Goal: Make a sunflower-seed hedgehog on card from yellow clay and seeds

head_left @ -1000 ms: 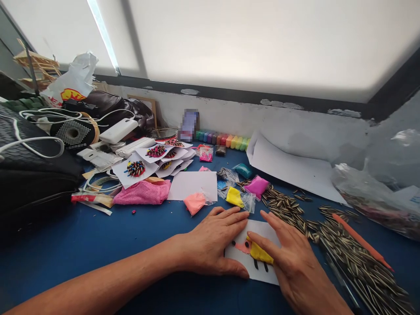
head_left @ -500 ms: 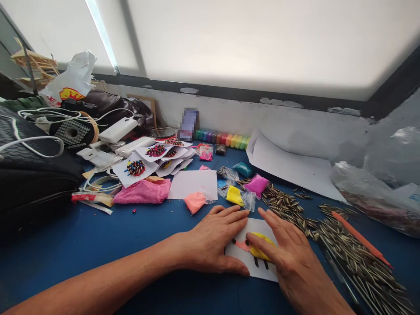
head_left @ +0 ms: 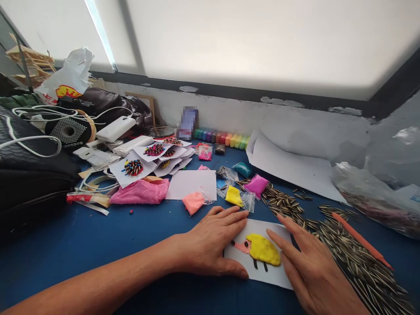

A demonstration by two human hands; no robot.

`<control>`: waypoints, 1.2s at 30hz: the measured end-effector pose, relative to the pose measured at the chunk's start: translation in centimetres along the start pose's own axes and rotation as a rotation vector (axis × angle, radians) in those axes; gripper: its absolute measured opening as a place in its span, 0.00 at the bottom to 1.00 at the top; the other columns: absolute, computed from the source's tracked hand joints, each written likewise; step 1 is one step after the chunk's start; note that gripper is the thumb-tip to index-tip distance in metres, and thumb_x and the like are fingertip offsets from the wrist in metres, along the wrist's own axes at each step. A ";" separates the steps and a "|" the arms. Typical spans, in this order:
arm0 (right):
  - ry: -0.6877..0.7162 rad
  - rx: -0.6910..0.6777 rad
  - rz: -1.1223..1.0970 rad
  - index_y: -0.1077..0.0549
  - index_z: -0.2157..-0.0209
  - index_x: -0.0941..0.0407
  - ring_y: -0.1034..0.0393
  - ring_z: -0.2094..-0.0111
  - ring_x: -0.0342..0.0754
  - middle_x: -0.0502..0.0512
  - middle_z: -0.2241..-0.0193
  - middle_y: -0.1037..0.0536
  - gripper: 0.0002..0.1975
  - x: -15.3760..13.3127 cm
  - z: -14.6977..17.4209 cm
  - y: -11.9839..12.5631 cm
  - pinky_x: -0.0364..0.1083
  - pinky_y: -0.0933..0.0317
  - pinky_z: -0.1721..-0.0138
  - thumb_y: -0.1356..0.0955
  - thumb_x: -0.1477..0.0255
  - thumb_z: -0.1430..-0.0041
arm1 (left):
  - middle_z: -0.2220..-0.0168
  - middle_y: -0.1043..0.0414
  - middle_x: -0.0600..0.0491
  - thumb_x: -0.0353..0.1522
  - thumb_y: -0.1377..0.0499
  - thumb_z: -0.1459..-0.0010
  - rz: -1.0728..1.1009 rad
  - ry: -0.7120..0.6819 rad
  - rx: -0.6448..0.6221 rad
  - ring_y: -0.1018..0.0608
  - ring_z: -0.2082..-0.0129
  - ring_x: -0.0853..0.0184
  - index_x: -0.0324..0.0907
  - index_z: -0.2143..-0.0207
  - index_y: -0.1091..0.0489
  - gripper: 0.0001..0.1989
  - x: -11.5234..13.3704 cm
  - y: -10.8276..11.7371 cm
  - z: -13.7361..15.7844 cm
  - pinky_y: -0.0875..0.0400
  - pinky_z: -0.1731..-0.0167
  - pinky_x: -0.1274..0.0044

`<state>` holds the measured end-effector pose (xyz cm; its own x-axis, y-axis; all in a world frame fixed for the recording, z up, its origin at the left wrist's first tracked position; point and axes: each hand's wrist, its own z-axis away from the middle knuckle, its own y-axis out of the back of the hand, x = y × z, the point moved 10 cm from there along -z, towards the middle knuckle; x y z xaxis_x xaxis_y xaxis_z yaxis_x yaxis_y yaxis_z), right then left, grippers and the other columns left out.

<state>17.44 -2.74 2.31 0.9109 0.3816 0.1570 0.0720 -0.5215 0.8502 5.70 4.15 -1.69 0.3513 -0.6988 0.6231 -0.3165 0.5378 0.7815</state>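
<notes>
A white paper card lies on the blue table, bearing a flat clay hedgehog with a yellow body, a pink face, black eye and nose, and two dark legs. My left hand rests flat on the card's left side, fingers stretched and thumb along the lower edge. Over the card's right edge is my right hand, its fingers apart and nothing between them; whether it touches the card I cannot tell. Just beyond the card sits an opened packet of yellow clay.
Striped sunflower seeds are heaped at the right with an orange stick on them. Coral clay and purple clay packets lie ahead. Finished cards, a pink cloth and a black bag are on the left.
My right hand has moved right, off the yellow body to the card's right edge, uncovering the hedgehog. My left hand has stayed on the card.
</notes>
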 end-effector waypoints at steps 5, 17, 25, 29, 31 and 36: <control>0.056 0.035 0.015 0.19 0.53 0.51 0.26 0.48 0.59 0.68 0.46 0.25 0.17 -1.3 -0.4 0.7 0.56 0.27 0.57 0.39 0.64 0.32 | 0.29 0.54 0.44 0.55 0.41 0.41 0.016 -0.005 0.005 0.49 0.29 0.48 0.42 0.30 0.49 0.45 0.0 0.0 0.0 0.55 0.34 0.57; 0.091 -0.046 0.061 0.22 0.48 0.49 0.27 0.47 0.61 0.68 0.44 0.26 0.19 -1.2 0.2 0.0 0.56 0.27 0.58 0.38 0.63 0.33 | 0.29 0.57 0.44 0.55 0.42 0.40 0.016 0.034 -0.063 0.53 0.29 0.50 0.40 0.29 0.52 0.47 0.0 -0.2 -0.1 0.57 0.33 0.55; 0.104 -0.040 0.113 0.25 0.45 0.47 0.31 0.43 0.65 0.70 0.41 0.31 0.20 -1.8 0.6 0.8 0.60 0.28 0.58 0.38 0.63 0.35 | 0.29 0.54 0.44 0.56 0.42 0.41 -0.019 0.009 -0.021 0.49 0.29 0.48 0.42 0.30 0.49 0.46 0.0 -0.2 -0.1 0.56 0.34 0.57; 0.122 -0.045 0.053 0.26 0.44 0.47 0.33 0.42 0.64 0.70 0.40 0.32 0.20 -2.6 0.1 0.8 0.60 0.29 0.55 0.36 0.65 0.37 | 0.29 0.53 0.44 0.56 0.41 0.41 -0.041 0.018 -0.011 0.49 0.29 0.50 0.41 0.30 0.48 0.46 0.0 -0.1 -0.1 0.55 0.34 0.58; 0.119 -0.039 0.028 0.26 0.45 0.47 0.34 0.42 0.64 0.70 0.41 0.33 0.19 -2.8 -0.1 0.7 0.61 0.30 0.55 0.36 0.66 0.37 | 0.29 0.53 0.44 0.56 0.41 0.41 -0.049 0.023 -0.018 0.50 0.29 0.51 0.39 0.31 0.48 0.46 0.0 -0.1 -0.1 0.55 0.34 0.59; 0.122 -0.046 -0.005 0.25 0.47 0.52 0.38 0.40 0.67 0.73 0.40 0.35 0.18 -3.3 -0.5 0.0 0.63 0.33 0.53 0.35 0.69 0.38 | 0.29 0.52 0.44 0.56 0.41 0.41 -0.059 0.016 -0.016 0.50 0.29 0.52 0.38 0.31 0.48 0.46 0.1 0.0 -0.1 0.55 0.34 0.61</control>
<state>14.28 -3.62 2.02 0.8539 0.4758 0.2107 0.0551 -0.4852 0.8726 5.81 4.12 -1.66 0.3832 -0.7220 0.5760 -0.2810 0.5030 0.8174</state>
